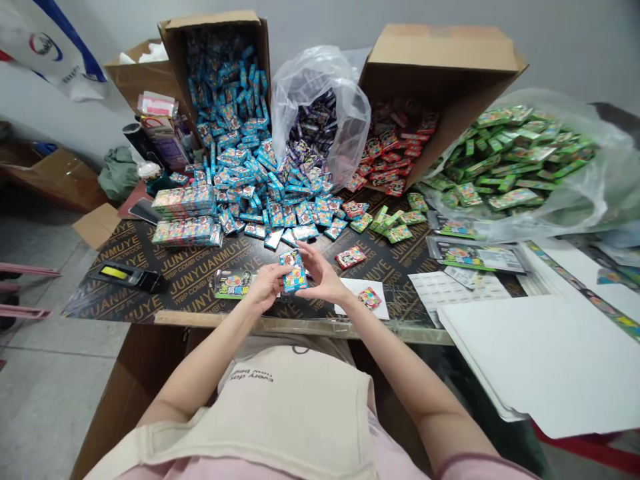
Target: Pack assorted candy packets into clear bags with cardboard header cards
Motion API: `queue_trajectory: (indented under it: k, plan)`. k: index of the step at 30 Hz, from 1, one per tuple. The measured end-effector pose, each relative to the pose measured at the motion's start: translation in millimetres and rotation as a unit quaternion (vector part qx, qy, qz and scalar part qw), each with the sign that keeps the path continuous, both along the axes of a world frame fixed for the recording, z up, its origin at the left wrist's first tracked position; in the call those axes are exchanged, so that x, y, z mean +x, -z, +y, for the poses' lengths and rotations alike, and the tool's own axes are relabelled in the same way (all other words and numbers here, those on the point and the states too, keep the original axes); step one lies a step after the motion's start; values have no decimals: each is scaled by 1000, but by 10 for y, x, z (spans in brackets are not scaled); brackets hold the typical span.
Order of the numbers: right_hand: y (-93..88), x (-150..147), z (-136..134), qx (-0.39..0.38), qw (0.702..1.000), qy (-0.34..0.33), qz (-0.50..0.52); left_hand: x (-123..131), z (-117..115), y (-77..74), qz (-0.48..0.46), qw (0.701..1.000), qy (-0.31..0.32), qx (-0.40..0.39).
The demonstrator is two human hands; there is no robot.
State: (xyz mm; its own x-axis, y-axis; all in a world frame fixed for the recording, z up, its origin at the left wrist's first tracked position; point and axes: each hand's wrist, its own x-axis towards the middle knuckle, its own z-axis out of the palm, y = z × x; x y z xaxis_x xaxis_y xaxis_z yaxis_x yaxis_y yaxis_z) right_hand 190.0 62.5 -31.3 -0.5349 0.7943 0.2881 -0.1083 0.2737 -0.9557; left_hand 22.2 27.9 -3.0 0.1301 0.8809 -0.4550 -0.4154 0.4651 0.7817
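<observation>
Just above the table's front edge, a small blue printed box (293, 271) is held upright between my two hands. My left hand (267, 285) pinches its left side, thumb on the printed face. Around its right side curves my right hand (323, 277), with the fingers partly hidden behind the box. Under my left hand lies a green printed packet (233, 283), partly covered. To the right, a red box (351, 257) lies flat on the table. Near my right wrist, another red box (369, 299) rests on a white sheet (384, 291).
Blue boxes (240, 163) spill from a carton (177, 63). Behind are a plastic bag of purple boxes (315, 127), a carton of red ones (395, 150) and a bag of green ones (520, 153). Wrapped stacks (185, 230) and a tape dispenser (127, 276) sit left, white sheets (545, 353) right.
</observation>
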Motion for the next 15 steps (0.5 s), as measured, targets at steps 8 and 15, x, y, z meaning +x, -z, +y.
queue_trajectory:
  k: [8, 15]
  plan:
    - [-120, 146, -141, 207, 956, 88, -189, -176, -47, 147, 194, 968, 96, 123]
    - [155, 263, -101, 212, 908, 181, -311, -751, 3, 403, 589, 650, 345, 333]
